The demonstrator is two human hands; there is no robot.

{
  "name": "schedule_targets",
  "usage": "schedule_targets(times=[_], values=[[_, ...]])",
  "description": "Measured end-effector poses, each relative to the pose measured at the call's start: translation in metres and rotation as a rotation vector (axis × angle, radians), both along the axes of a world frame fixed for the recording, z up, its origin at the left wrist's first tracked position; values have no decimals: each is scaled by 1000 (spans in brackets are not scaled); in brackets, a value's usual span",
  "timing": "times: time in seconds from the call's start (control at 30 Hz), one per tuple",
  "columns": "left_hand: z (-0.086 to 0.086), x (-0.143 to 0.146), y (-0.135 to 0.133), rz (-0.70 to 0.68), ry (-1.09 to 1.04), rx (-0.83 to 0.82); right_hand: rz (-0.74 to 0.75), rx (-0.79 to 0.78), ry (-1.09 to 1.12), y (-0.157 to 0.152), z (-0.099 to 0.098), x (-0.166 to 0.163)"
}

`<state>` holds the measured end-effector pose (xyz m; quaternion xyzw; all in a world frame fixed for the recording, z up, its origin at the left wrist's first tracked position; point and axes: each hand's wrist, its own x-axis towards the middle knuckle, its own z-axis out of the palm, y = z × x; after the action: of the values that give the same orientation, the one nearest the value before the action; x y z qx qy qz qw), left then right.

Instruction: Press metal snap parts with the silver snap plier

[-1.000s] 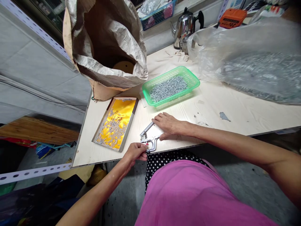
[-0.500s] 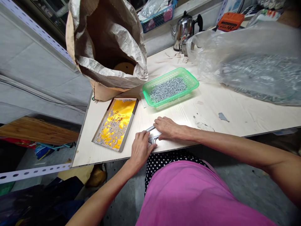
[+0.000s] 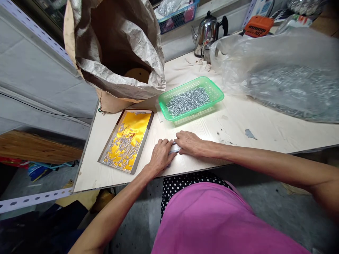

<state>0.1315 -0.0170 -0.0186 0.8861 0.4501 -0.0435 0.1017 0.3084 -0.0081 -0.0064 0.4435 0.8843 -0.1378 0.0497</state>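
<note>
Left hand (image 3: 160, 155) and right hand (image 3: 189, 143) lie flat, grips unclosed, upon a metal tool (image 3: 174, 149) on the table (image 3: 238, 123).

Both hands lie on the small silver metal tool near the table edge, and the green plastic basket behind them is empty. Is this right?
Not empty: the head view shows the green plastic basket holding small metal pieces. Left hand and right hand do lie on the silver tool.
</note>
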Motion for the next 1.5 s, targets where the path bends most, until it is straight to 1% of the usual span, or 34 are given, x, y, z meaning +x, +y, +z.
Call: schedule_targets(times=[0.17, 0.27, 0.37, 0.43, 0.53, 0.6, 0.7, 0.77, 0.87, 0.93, 1.0, 1.03, 1.07, 1.17, 1.23, 1.3, 1.4, 1.5], values=[[-2, 1, 5, 73, -3, 7, -36, -8, 29, 5, -12, -4], [-2, 2, 7, 95, -6, 3, -34, -5, 49, 5, -13, -4], [-2, 2, 6, 119, -8, 37, -38, 44, 36, 9, -13, -2], [-4, 2, 2, 148, -24, 71, -17, 88, 51, 15, -14, 3], [-12, 1, -13, 169, -111, 133, 51, 117, 110, 23, -19, 13], [-20, 4, -29, 133, -195, 174, 60, 112, 137, 25, -23, 20], [-33, 13, -53, 52, -312, 174, 12, 128, 133, 26, -29, 25], [-39, 19, -65, 36, -376, 140, -25, 166, 115, 29, -33, 25], [-43, 25, -73, 51, -447, 82, -48, 198, 108, 39, -35, 21], [-42, 27, -74, 62, -483, 63, -66, 209, 73, 43, -32, 14], [-42, 27, -74, 60, -508, 58, -68, 228, 29, 41, -28, 1], [-42, 26, -74, 58, -515, 56, -32, 234, 33, 37, -25, -7], [-44, 26, -74, 58, -516, 48, 36, 233, 58, 31, -22, -17], [-52, 25, -75, 74, -485, -2, 358, 198, 161, 11, -17, -50], [-57, 24, -77, 88, -460, -27, 513, 192, 152, 4, -15, -69], [-60, 23, -78, 92, -462, -35, 584, 215, 115, 3, -16, -84], [-60, 22, -78, 91, -485, -47, 639, 253, 98, 7, -21, -98], [-57, 24, -79, 83, -481, -53, 651, 261, 123, 9, -27, -107]])
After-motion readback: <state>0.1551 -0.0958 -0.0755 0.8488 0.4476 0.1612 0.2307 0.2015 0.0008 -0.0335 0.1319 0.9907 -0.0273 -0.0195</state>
